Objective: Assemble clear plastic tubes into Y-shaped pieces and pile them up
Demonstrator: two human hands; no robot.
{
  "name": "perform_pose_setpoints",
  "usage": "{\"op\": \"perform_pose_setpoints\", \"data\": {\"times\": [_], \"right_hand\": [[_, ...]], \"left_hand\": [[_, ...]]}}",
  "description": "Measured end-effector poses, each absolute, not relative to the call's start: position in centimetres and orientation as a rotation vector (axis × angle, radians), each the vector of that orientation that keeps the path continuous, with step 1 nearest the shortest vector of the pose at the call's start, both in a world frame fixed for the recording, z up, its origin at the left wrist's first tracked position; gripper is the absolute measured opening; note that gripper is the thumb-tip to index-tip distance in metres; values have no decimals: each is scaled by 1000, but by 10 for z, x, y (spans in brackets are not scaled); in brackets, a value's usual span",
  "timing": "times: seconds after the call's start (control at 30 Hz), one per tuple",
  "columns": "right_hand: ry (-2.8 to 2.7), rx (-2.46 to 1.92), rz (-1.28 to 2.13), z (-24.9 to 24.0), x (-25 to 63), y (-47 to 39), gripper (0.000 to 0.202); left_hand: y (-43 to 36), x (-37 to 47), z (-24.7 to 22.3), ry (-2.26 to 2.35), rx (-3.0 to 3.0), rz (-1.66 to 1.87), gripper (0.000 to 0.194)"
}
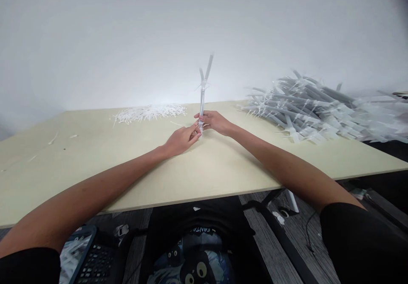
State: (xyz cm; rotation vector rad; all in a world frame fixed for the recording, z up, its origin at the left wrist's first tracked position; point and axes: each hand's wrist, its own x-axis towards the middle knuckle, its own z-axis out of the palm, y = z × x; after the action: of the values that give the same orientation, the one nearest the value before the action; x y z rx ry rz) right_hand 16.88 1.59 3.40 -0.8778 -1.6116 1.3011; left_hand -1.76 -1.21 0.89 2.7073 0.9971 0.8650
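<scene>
Near the middle of the table, a thin grey tube in clear plastic wrap stands roughly upright and forks at its top. My right hand is closed around its lower part. Close beside it, my left hand pinches at the tube's bottom end. A thin white cable tie sticks out leftward from between the hands; the fingers partly hide it. Another tie, blurred, appears to circle the tube just below the fork.
Loose white cable ties lie heaped at the back left. Wrapped grey tubes form a large pile on the right, past the table edge. A few stray ties lie far left. Below the table stands a dark basket with plastic pieces.
</scene>
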Motion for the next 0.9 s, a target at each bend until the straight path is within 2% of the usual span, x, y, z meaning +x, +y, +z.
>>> {"op": "perform_pose_setpoints", "data": {"times": [0.17, 0.33, 0.57, 0.9], "right_hand": [[-1621, -877, 1286, 32, 170, 19, 19], [-1665, -886, 1257, 30, 172, 22, 20], [-1759, -919, 1069, 29, 166, 17, 28], [-1869, -1011, 659, 25, 156, 10, 25]], "left_hand": [[-12, -19, 7, 1033, 2692, 897, 26], [-9, -22, 4, 1091, 2465, 994, 40], [8, -20, -1, 782, 1938, 977, 57], [3, -17, 5, 1067, 2164, 1045, 34]]}}
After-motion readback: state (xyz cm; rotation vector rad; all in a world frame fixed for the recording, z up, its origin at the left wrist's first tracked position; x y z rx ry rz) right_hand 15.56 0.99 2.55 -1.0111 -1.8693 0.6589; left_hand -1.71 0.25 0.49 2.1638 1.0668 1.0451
